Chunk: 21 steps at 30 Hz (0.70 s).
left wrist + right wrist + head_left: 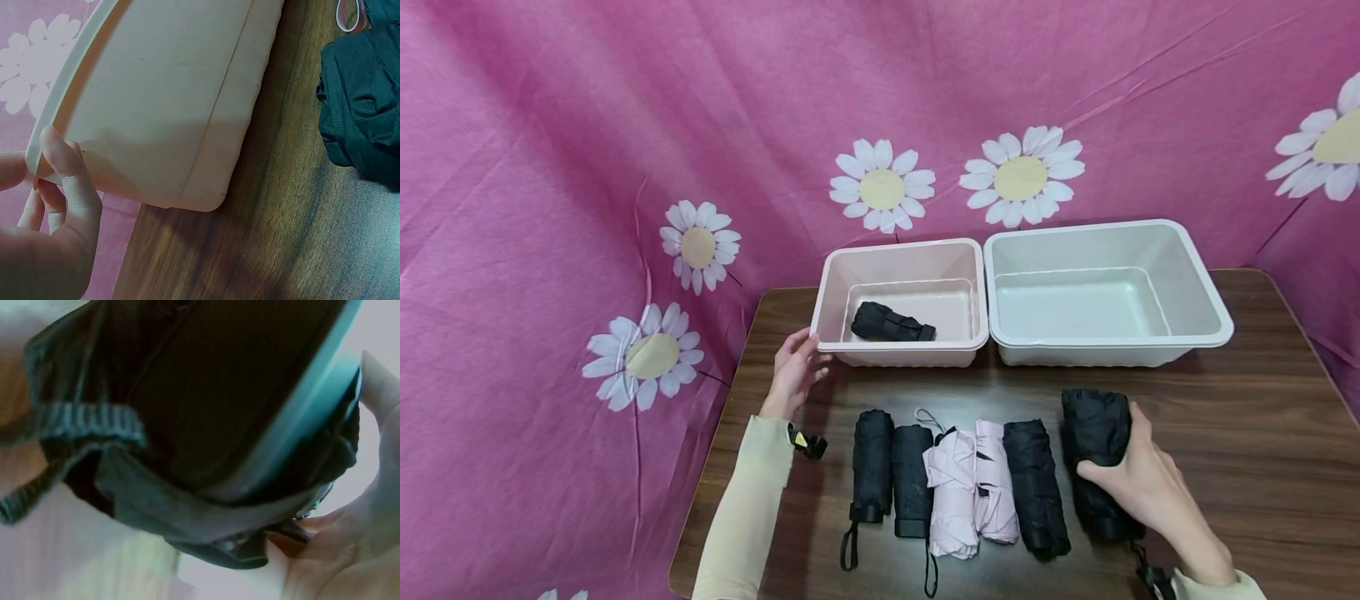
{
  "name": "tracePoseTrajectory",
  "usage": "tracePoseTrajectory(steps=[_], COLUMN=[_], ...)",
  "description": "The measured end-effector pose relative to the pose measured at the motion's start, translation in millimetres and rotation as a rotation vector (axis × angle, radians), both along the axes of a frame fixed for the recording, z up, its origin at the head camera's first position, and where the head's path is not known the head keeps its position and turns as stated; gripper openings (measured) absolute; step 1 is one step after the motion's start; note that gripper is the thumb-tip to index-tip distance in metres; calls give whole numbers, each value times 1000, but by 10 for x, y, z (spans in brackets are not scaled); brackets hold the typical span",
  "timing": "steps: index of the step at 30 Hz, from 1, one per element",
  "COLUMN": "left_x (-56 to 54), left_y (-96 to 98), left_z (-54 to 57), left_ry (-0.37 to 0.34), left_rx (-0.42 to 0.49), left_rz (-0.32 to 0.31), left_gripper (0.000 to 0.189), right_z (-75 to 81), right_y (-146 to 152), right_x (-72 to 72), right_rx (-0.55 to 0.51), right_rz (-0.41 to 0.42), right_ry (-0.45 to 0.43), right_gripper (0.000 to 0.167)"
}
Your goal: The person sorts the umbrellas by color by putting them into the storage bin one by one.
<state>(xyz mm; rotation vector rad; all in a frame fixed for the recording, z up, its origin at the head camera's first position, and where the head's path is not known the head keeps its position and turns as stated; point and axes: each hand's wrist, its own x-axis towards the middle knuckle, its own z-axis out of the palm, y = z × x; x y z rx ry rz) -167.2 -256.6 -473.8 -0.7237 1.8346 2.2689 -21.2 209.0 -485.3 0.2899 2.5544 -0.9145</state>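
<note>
My left hand (796, 373) pinches the rim of the pale pink bin (898, 357) at its front left corner, thumb on the outer wall in the left wrist view. One small black folded umbrella (887, 323) lies inside this bin. On the right, my right hand (1153, 483) grips a thicker black folded umbrella (1093, 425) from its right side, thumb across the near half. Its end and black strap (81, 428) fill much of the right wrist view. Its far fingers are hidden behind the cloth.
A row on the wooden table (1262, 433) holds black umbrellas (872, 458) at both ends and two pale pink umbrellas (953, 500) between. The larger white bin (1112, 354) stands right of the pink one, before a flowered pink cloth (775, 100).
</note>
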Motion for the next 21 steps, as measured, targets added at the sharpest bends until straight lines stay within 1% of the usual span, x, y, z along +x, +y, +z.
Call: tracePoseTrajectory(steps=[5, 11, 16, 18, 21], left_x=[9, 6, 5, 3, 3], left_y=[7, 7, 4, 4, 2], left_z=[9, 6, 2, -1, -3], left_ry=[-2, -2, -2, -2, 2], left_rx=[-4, -6, -3, -1, 2], left_rz=[-3, -2, 1, 1, -2], left_gripper=[23, 23, 22, 23, 24], right_z=[128, 245, 334, 364, 415], right_y=[-8, -43, -73, -90, -110], right_x=[-8, -28, -53, -62, -80], right_rx=[-20, -48, -67, -75, -116], right_rz=[-5, -28, -53, -69, -90], right_ry=[79, 180, 234, 271, 321], right_gripper=[125, 121, 118, 115, 111])
